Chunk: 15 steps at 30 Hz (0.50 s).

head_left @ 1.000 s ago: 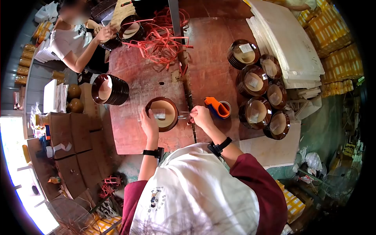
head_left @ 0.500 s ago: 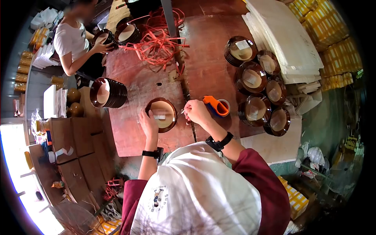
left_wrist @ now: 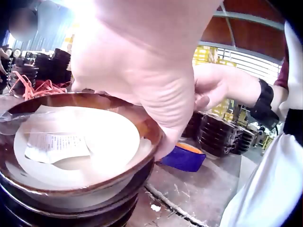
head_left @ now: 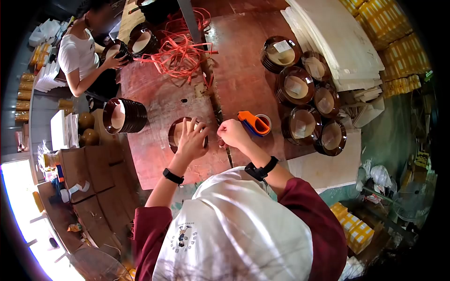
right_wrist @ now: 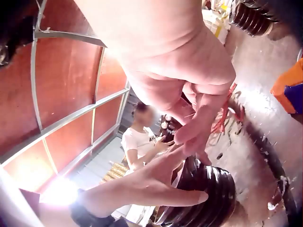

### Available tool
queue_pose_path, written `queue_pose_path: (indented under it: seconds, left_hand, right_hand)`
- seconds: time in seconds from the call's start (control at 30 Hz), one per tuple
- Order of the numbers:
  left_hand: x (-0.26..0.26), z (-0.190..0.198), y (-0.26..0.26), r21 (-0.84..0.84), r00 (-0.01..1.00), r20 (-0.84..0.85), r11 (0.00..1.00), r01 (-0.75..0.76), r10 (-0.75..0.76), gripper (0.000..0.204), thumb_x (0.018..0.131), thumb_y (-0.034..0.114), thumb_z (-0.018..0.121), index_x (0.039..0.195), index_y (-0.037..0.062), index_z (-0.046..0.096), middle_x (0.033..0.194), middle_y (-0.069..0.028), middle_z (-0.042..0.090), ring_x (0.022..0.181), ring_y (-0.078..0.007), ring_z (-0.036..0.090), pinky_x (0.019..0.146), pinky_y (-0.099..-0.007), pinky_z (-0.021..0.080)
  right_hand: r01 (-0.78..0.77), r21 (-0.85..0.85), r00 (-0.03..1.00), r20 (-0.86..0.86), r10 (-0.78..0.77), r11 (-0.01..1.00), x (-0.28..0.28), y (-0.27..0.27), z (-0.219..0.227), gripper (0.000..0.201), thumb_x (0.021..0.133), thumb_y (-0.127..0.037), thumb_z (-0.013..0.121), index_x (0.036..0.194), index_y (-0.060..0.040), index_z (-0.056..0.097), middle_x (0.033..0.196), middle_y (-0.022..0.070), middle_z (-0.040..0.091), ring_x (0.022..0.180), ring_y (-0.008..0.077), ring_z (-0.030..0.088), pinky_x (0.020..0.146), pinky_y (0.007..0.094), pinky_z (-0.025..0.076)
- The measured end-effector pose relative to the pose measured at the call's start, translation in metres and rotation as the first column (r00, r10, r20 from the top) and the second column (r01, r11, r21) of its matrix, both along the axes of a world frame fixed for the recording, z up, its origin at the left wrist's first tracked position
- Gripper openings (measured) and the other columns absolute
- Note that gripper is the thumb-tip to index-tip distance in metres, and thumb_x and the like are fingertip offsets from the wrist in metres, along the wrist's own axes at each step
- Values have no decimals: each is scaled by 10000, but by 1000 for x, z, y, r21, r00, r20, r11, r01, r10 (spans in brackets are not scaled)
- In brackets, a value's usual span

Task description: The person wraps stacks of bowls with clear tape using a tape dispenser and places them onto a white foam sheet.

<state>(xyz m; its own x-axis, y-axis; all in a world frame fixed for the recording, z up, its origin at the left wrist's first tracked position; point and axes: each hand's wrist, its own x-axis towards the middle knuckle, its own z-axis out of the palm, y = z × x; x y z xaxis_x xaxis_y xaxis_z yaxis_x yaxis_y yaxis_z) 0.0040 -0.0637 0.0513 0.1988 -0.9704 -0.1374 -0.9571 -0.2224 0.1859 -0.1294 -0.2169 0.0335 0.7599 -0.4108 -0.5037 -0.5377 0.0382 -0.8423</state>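
A short stack of brown-rimmed bowls (head_left: 175,131) stands before me on the red table. The top bowl (left_wrist: 78,165) has a cream inside and a printed white label (left_wrist: 57,146). My left hand (head_left: 191,141) reaches over the stack with its fingers spread, covering much of it in the head view. Just right of the bowls, my right hand (head_left: 233,134) has thumb and fingertips pinched together on a sliver of clear tape, mostly hidden by the fingers. In the right wrist view, the fingertips of both hands overlap. An orange and blue tape dispenser (head_left: 252,122) lies beyond my right hand.
A taller bowl stack (head_left: 132,115) stands to the left, and several wrapped stacks (head_left: 296,86) to the right. Red strapping (head_left: 176,56) lies heaped by a metal post (head_left: 190,23). White foam boards (head_left: 335,47) line the far right. Another person (head_left: 77,58) handles bowls at upper left.
My left hand has moved from the bowl's left side over to its right side, fingers spreading. My right hand has come closer to the bowls, and the stretched clear strip no longer shows.
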Motion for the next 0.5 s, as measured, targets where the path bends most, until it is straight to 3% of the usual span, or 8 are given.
queue_pose_path:
  seconds: [0.1, 0.2, 0.3, 0.4, 0.5]
  left_hand:
    - [-5, 0, -2, -7, 999, 8, 999, -45, 45, 500, 687, 233, 756, 1156, 131, 616, 1257, -72, 545, 1383, -366, 365, 1205, -610, 196]
    - [-9, -3, -2, -51, 998, -7, 996, -69, 68, 458, 674, 203, 764, 1097, 119, 611, 1248, -76, 546, 1376, -374, 370, 1199, -596, 223]
    - [-9, -8, -2, -86, 997, -12, 993, -75, 75, 444, 680, 199, 754, 1091, 114, 612, 1237, -82, 550, 1367, -378, 380, 1195, -592, 233]
    - [-7, -11, -3, -112, 997, -18, 990, -81, 79, 418, 689, 190, 740, 1081, 113, 615, 1223, -88, 558, 1365, -380, 383, 1191, -593, 239]
    - [-7, -10, -3, -125, 996, -17, 989, -83, 82, 392, 701, 186, 727, 1071, 112, 619, 1211, -90, 565, 1363, -385, 384, 1189, -593, 242]
  right_hand:
    - [-8, -129, 1000, 18, 11, 992, 4, 6, -7, 148, 868, -80, 614, 790, 3, 708, 665, 157, 704, 570, 272, 711, 621, 378, 575]
    - [3, -308, 994, 105, 31, 952, 4, 12, -2, 173, 896, -16, 572, 785, 74, 670, 611, 133, 684, 573, 205, 719, 499, 326, 570]
    - [77, -299, 991, 126, -40, 951, 1, 17, 12, 79, 786, -43, 638, 744, -18, 699, 740, 224, 692, 710, 381, 701, 710, 453, 571]
    - [50, -352, 996, 85, -21, 935, -1, 17, 21, 69, 767, -28, 644, 723, -21, 697, 747, 215, 696, 748, 382, 702, 711, 455, 569]
    - [62, -327, 992, 128, -21, 943, -9, 16, 14, 161, 866, -10, 574, 742, 40, 663, 620, 151, 684, 589, 237, 733, 532, 336, 575]
